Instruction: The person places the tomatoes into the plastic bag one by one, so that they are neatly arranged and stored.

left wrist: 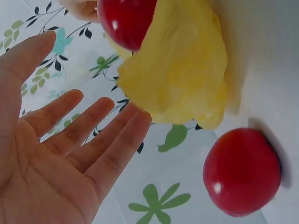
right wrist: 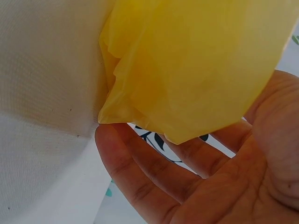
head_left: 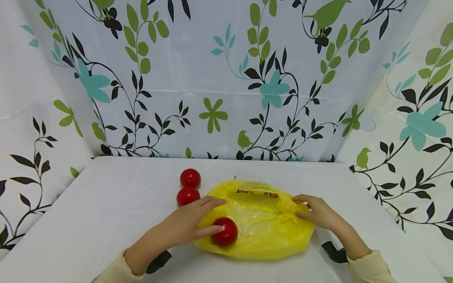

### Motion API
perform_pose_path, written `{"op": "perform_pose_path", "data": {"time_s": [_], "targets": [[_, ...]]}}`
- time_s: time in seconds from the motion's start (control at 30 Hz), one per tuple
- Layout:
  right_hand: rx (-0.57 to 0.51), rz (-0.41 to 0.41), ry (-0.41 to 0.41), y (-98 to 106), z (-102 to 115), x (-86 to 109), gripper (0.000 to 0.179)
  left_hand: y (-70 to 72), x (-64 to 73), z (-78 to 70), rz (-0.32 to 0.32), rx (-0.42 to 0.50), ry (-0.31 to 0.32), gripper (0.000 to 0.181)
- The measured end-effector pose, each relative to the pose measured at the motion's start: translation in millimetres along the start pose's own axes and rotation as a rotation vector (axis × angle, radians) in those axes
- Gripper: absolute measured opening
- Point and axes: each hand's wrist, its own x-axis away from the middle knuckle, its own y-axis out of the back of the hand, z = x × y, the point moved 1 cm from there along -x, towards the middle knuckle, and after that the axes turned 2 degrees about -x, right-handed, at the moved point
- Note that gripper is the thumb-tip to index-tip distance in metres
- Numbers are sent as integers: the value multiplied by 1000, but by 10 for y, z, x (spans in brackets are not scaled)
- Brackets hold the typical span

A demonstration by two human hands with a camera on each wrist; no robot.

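A yellow plastic bag (head_left: 269,236) lies on the table with its opening facing up. One glossy, apple-like red fruit (head_left: 226,232) is at the bag's left front, its lower side against the yellow film. My left hand (head_left: 192,220) is spread at the bag's left side, its thumb overlapping that fruit in the head view; in the left wrist view the palm and fingers (left wrist: 112,158) are straight and hold nothing. At the opposite side my right hand (head_left: 320,212) grips the bag's gathered edge between thumb and fingers. The bag hides part of these fingers in the right wrist view.
Two more red fruits (head_left: 190,178) (head_left: 188,196) sit one behind the other on the white table (head_left: 116,204), left of the bag's back corner. A leaf-patterned cloth (head_left: 212,78) hangs behind and along both sides. Black straps (head_left: 334,252) show near both wrists.
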Motion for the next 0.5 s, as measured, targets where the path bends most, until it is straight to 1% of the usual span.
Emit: {"op": "perform_pose_path", "data": {"time_s": [0.13,0.2,0.4,0.5], "targets": [[2,4,2,10,9,-2,40,68,22,36,-48,-2,27,61],[3,3,-4,8,7,-4,40,100,30,64,-76,-13,29,61],[4,4,-5,1,4,1,39,173,38,185,-211,-84,-11,54],[0,7,-7,-3,1,2,39,196,41,240,-245,-95,-16,50]]}}
